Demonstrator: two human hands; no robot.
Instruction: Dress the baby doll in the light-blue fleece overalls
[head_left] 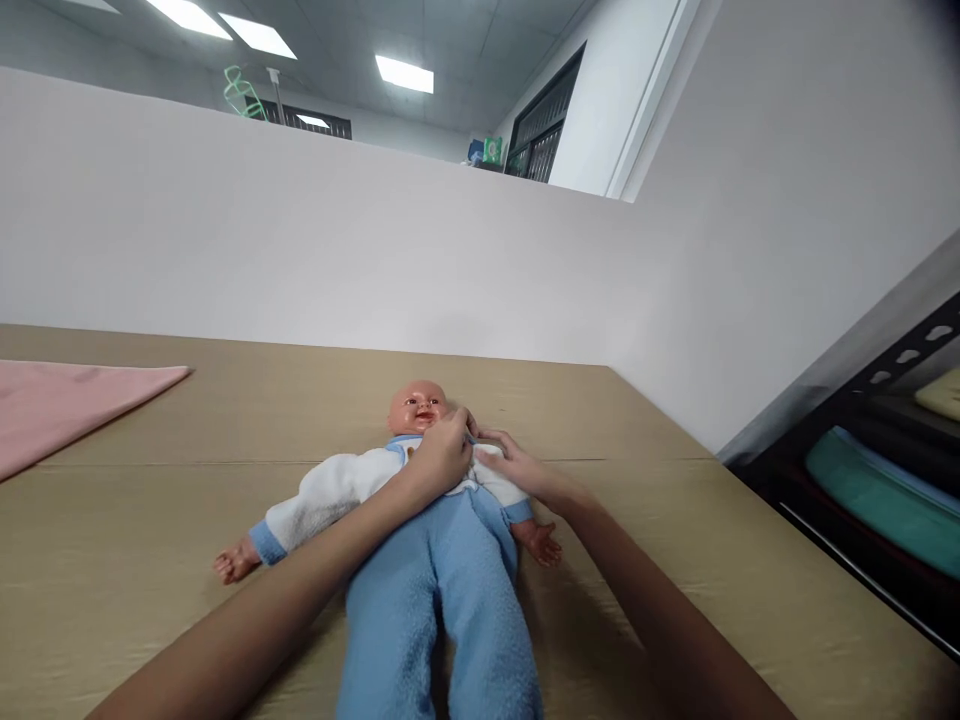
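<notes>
A baby doll (422,405) lies face up on the table, its head away from me. It wears a white fleece top (337,482) with blue trim and fluffy blue trousers (439,600). My left hand (448,447) reaches across the chest, its fingers curled closed at the top near the neck and shoulder. The cloth between those fingers is mostly hidden. My right hand (511,466) rests on the shoulder at the right of the picture, its thumb and fingers stretched out and apart. Both doll arms are in their sleeves, with the hands showing at the cuffs.
A pink cloth (67,405) lies at the left of the brown table (247,410). Behind stands a low white partition (315,240), joining a white wall at the right. A dark rack (847,430) at the right holds folded cloths, one of them teal (885,500).
</notes>
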